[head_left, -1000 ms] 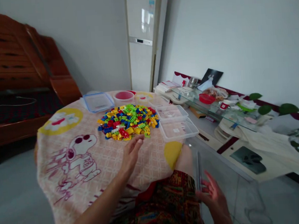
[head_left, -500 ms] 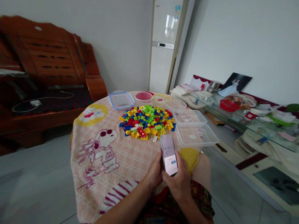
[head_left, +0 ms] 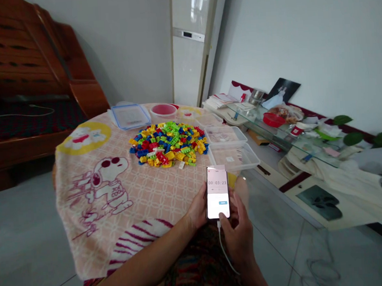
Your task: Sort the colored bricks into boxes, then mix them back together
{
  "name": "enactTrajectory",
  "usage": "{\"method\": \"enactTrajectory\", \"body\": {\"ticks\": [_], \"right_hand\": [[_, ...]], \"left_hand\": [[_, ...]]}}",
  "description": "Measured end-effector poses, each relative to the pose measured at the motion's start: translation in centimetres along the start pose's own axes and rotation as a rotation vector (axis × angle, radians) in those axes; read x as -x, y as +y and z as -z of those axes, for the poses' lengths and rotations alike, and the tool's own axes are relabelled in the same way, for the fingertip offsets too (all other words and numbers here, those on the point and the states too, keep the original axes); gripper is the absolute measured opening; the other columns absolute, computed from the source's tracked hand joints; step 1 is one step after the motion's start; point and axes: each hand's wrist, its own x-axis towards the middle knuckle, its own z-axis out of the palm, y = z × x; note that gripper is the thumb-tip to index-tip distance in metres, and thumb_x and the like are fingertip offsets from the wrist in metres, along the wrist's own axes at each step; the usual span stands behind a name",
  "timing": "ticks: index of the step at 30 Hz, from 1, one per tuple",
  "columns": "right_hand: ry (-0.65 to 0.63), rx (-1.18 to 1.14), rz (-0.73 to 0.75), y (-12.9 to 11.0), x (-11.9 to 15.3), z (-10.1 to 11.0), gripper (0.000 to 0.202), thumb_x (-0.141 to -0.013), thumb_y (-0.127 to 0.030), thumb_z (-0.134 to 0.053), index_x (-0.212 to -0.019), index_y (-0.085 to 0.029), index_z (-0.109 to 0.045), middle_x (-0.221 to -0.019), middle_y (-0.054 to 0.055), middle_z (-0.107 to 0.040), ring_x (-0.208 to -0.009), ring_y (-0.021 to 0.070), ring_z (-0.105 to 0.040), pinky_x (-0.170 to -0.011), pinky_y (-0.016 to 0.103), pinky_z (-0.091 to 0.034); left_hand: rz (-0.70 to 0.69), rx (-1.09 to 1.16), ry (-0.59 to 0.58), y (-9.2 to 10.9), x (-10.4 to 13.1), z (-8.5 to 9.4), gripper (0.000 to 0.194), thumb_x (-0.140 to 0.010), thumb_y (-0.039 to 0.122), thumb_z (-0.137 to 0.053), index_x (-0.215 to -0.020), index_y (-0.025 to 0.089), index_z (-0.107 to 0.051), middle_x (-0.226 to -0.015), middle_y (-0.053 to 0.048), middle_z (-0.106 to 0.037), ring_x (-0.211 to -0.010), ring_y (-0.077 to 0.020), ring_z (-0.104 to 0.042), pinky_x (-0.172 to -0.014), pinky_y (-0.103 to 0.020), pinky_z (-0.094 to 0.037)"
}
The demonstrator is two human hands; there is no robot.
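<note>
The phone [head_left: 217, 193] stands upright between both hands at the near edge of the table [head_left: 96, 236], its long axis pointing away from the person toward the pile of bricks [head_left: 168, 145], with the lit screen showing a timer. The left hand [head_left: 198, 208] wraps its left edge and back — fingers closed on it — while the right hand [head_left: 238, 227] cups the right side and lower end from below, thumb lying near the bottom of the screen. A white cable [head_left: 225, 249] hangs from the phone's lower end past the right wrist. The bricks lie beyond the phone, well apart from it, with clear containers [head_left: 229, 151] to their right.
</note>
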Motion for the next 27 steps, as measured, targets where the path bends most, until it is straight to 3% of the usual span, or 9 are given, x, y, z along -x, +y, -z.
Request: {"method": "enactTrajectory", "body": {"ticks": [3,7,15,27], "right_hand": [[-0.025,-0.163,-0.145,0.5,0.1,1.1,0.054,-0.087,-0.029,-0.055,-0.14,-0.019,-0.048,-0.132,0.013,-0.061,-0.117,0.0247,-0.061,-0.099,0.044,-0.049],[0.003,-0.253,-0.209,0.9,-0.2,1.9,0.047,-0.087,-0.031,-0.055,-0.132,-0.02,-0.057,-0.13,0.011,-0.063,-0.118,0.025,-0.061,-0.102,0.044,-0.047],[0.034,-0.261,-0.249,0.9,-0.5,2.0,0.044,-0.084,-0.033,-0.058,-0.126,-0.018,-0.062,-0.12,0.011,-0.069,-0.109,0.0261,-0.065,-0.095,0.043,-0.05],[0.026,-0.157,-0.241,1.8,-0.8,2.1,0.041,-0.085,-0.037,-0.058,-0.121,-0.017,-0.064,-0.119,0.011,-0.069,-0.106,0.0249,-0.065,-0.092,0.039,-0.05]], "left_hand": [[0.053,-0.012,-0.018,-0.4,-0.4,0.2,0.077,-0.09,0.065,-0.032,-0.131,0.004,-0.056,-0.118,-0.021,-0.067,-0.112,-0.0311,-0.063,-0.108,-0.045,-0.04],[0.064,-0.029,0.006,-0.6,-0.5,0.2,0.075,-0.092,0.063,-0.03,-0.131,0.004,-0.056,-0.12,-0.02,-0.067,-0.111,-0.0298,-0.064,-0.106,-0.044,-0.041],[0.068,-0.047,0.04,-0.6,-0.2,-0.3,0.074,-0.093,0.062,-0.028,-0.126,0.004,-0.059,-0.12,-0.02,-0.067,-0.108,-0.0288,-0.065,-0.101,-0.042,-0.046],[0.079,-0.028,0.03,-0.8,-0.5,0.7,0.073,-0.092,0.062,-0.032,-0.129,0.004,-0.057,-0.117,-0.02,-0.068,-0.109,-0.03,-0.065,-0.103,-0.043,-0.044]]}}
